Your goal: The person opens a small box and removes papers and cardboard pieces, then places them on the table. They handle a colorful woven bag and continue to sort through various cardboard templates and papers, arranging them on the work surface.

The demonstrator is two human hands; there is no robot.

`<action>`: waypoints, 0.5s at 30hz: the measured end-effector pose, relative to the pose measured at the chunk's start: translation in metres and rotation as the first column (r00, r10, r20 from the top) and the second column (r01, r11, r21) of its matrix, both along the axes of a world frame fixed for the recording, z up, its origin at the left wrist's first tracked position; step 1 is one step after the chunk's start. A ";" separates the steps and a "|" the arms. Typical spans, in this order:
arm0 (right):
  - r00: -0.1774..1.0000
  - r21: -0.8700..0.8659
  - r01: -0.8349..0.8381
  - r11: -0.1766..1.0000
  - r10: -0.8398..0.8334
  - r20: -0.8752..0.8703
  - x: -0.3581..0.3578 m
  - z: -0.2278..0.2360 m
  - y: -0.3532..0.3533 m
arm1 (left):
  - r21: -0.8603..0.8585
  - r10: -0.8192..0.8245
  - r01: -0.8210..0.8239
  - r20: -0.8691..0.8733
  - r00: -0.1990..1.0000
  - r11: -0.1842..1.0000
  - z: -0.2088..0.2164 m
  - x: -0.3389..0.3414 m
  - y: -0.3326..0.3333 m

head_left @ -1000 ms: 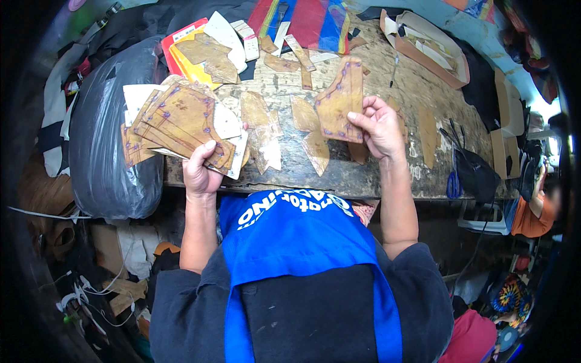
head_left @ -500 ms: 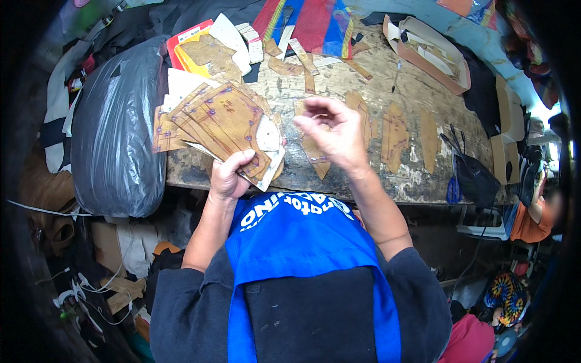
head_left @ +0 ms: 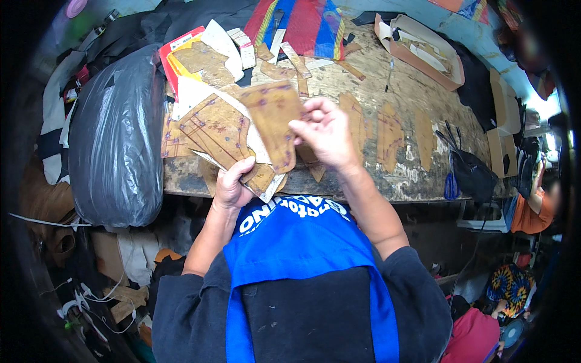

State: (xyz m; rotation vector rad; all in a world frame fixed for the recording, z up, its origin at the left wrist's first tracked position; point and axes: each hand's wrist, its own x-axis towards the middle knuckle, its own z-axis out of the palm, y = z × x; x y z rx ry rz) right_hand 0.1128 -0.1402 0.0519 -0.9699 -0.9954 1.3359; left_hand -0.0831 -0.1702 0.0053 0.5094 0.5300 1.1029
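Observation:
My left hand [head_left: 235, 183] grips a fanned stack of brown pattern pieces [head_left: 213, 132], its thumb pressed on their lower tip. Pen lines and purple marks show on the top piece, and white sheets stick out among them. Pinched by the edge in my right hand [head_left: 328, 134] is a single brown pattern piece [head_left: 272, 118], tilted and lifted beside the stack. Past my right hand, more brown pattern pieces lie in a row on the worn wooden table [head_left: 375, 181], one of them purple-marked [head_left: 390, 136].
A bulky black plastic bag [head_left: 115, 139] stands at the left. Farther back are red and yellow folders [head_left: 175, 57], pattern scraps and a striped mesh bag [head_left: 302, 27]. An open box [head_left: 423, 57], a pen [head_left: 389, 75] and a black pouch [head_left: 475, 175] lie rightward. Another person [head_left: 535, 209] sits far right.
My right hand, with nothing in its fingers before, now holds one brown pattern piece at the right of the stack. A different marked piece shows on top in my left hand.

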 end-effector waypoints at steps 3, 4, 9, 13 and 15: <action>0.986 0.076 0.154 0.985 -0.148 -0.077 0.038 0.004 0.006 | 0.028 -0.111 0.109 0.061 0.992 0.994 -0.001 0.002 0.004; 0.971 0.111 0.213 0.971 -0.198 -0.133 0.053 0.007 0.005 | 0.028 -0.110 0.109 0.064 0.992 0.994 0.000 0.003 0.004; 0.932 0.181 0.364 0.914 -0.355 -0.079 0.116 0.021 -0.007 | 0.013 -0.133 0.133 0.155 0.979 0.991 0.006 0.003 0.007; 0.925 0.146 0.378 0.914 -0.381 -0.009 0.141 0.012 -0.020 | 0.030 -0.104 0.104 0.007 0.995 0.994 0.006 0.003 0.010; 0.937 0.127 0.347 0.929 -0.350 -0.003 0.146 -0.001 -0.025 | 0.059 -0.096 0.096 0.003 0.995 0.994 0.005 0.004 0.011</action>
